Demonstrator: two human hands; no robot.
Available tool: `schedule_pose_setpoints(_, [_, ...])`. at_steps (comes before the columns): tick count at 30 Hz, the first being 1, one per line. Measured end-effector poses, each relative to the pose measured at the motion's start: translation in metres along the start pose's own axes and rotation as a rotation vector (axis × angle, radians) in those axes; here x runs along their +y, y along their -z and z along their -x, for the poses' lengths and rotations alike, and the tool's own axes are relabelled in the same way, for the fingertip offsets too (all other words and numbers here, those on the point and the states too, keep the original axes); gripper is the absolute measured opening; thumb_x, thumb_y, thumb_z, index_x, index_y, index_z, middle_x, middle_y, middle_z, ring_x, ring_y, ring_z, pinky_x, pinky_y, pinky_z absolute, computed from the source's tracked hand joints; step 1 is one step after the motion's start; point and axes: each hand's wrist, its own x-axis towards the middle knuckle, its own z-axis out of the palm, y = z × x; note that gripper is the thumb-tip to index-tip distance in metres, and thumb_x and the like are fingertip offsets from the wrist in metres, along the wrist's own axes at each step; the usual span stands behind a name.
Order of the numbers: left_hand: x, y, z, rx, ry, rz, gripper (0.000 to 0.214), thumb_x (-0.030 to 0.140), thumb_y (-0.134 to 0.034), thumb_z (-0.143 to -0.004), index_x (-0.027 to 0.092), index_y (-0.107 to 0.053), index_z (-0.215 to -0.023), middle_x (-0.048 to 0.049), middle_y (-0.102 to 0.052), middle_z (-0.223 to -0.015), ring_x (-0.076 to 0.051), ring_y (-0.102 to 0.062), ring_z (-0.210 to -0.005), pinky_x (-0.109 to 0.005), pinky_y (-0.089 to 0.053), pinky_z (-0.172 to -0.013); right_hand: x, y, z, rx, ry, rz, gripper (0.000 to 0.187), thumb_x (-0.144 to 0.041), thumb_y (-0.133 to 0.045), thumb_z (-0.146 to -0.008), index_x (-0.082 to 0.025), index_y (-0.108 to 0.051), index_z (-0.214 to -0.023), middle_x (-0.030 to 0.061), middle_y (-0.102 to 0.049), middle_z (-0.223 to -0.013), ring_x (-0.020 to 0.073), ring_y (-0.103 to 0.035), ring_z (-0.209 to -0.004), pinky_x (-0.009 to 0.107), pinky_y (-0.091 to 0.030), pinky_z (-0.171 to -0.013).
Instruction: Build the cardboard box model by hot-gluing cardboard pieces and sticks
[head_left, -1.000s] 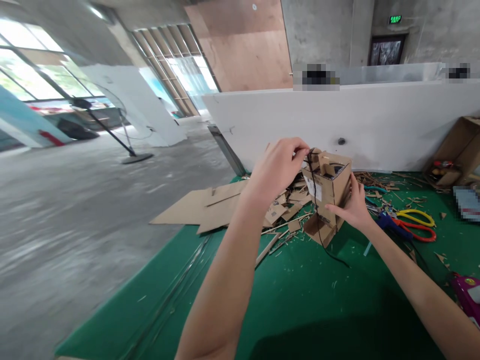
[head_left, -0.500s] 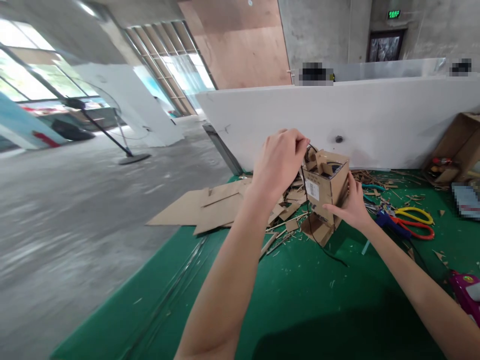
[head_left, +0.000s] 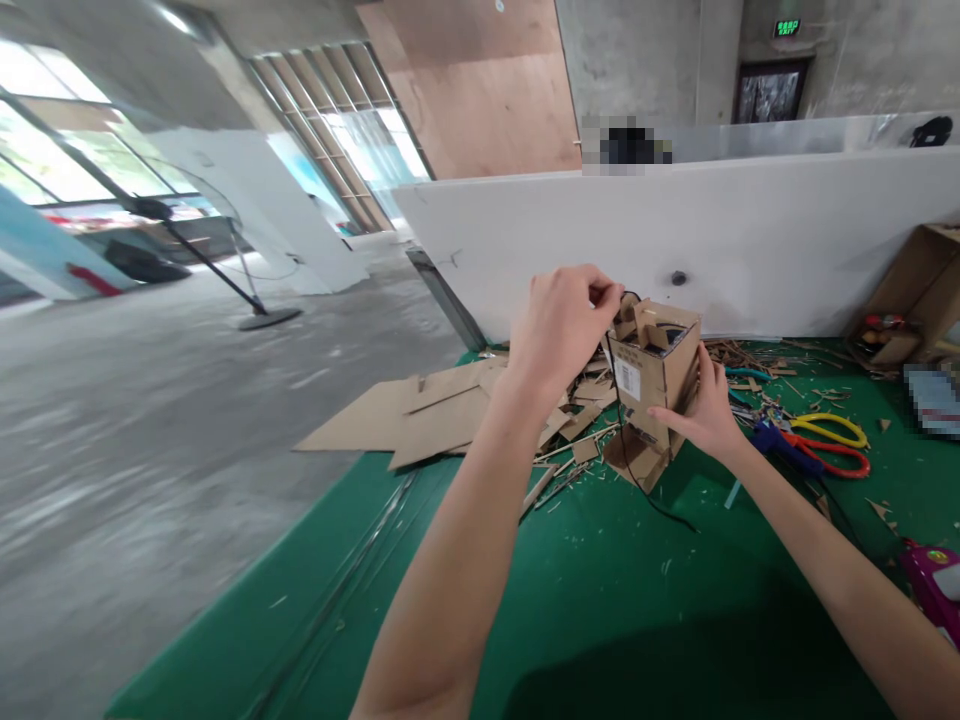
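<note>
Left hand: fingertips pinched together, I judge, on thin black cord. Right hand half-curled, clasping right side of upright brown cardboard box. Box just right of and below left fingertips, long axis near vertical; right hand nearer, touching. Cord droops past box's front toward green tabletop. Can't make out pinch point, far fingers behind box, dark interior.

Left hand raised, fingertips pinched together (back of hand showing); right hand lower, thumb spread from fingers.
</note>
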Motion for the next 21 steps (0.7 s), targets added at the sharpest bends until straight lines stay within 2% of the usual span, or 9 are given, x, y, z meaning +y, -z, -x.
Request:
schedule_pose_setpoints(13, [-0.004,0.003,0.014,0.005,-0.014,0.011,0.021,0.033,-0.056,-0.090,0.020,-0.071,-0.082,-0.0062,-0.075,-0.085,-0.020,-0.064,-0.076,-0.034,-0.049,-0.075,-0.002,0.002,-0.001,-0.016,-0.047,-0.012,0.129,-0.079,-0.070,-0.063,-0.026,-0.002,-0.159,0.0208,-0.030,-0.146,0.0452,-0.030,-0.139,0.064,-0.037,-0.105])
schedule_pose_setpoints(16, [-0.006,0.002,0.012,0.032,-0.029,0.007,0.022,0.034,-0.055,-0.091,0.020,-0.070,-0.083,-0.0061,-0.074,-0.085,-0.020,-0.063,-0.076,-0.034,-0.049,-0.076,-0.002,0.002,-0.001,-0.021,-0.045,-0.016,0.130,-0.079,-0.070,-0.062,-0.025,-0.003,-0.159,0.0215,-0.030,-0.146,0.0454,-0.029,-0.140,0.065,-0.035,-0.106])
schedule_pose_setpoints(21, [-0.001,0.002,-0.001,0.004,-0.125,0.009,0.018,0.027,-0.051,-0.093,0.021,-0.067,-0.089,-0.0067,-0.072,-0.097,-0.020,-0.063,-0.086,-0.033,-0.049,-0.080,-0.002,0.002,-0.001,-0.011,-0.028,-0.003,0.128,-0.079,-0.069,-0.064,-0.027,-0.001,-0.159,0.0210,-0.030,-0.145,0.0459,-0.031,-0.138,0.065,-0.036,-0.105])
